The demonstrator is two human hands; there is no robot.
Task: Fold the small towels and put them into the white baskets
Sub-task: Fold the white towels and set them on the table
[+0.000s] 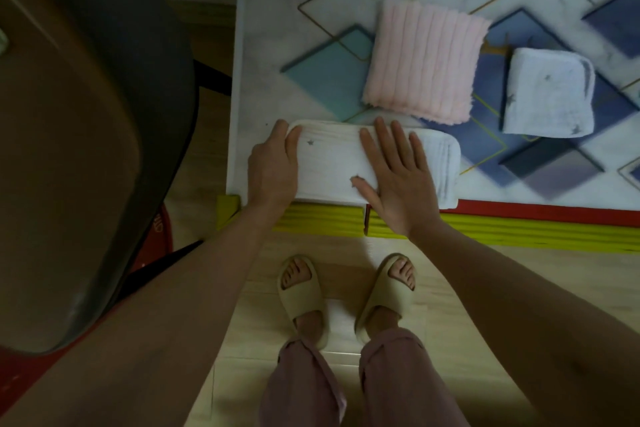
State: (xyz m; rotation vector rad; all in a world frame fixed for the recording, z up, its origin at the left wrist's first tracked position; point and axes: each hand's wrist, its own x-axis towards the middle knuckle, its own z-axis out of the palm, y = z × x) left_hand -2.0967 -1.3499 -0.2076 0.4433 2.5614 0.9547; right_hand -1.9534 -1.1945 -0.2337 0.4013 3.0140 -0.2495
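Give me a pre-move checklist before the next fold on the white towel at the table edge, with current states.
1. Left hand grips the left end of the white towel, fingers curled over its edge: ok.
2. Right hand lies flat on the towel, pinning it: ok.
3. Towel fully on the table: ok, but its near edge sits right at the table edge.
4. Fold layers aligned at the right end: cannot tell, edges blurred.
5. Pink towel and folded white towel lie apart from the working towel: ok.
6. White baskets in view for placing: not ok, none visible.
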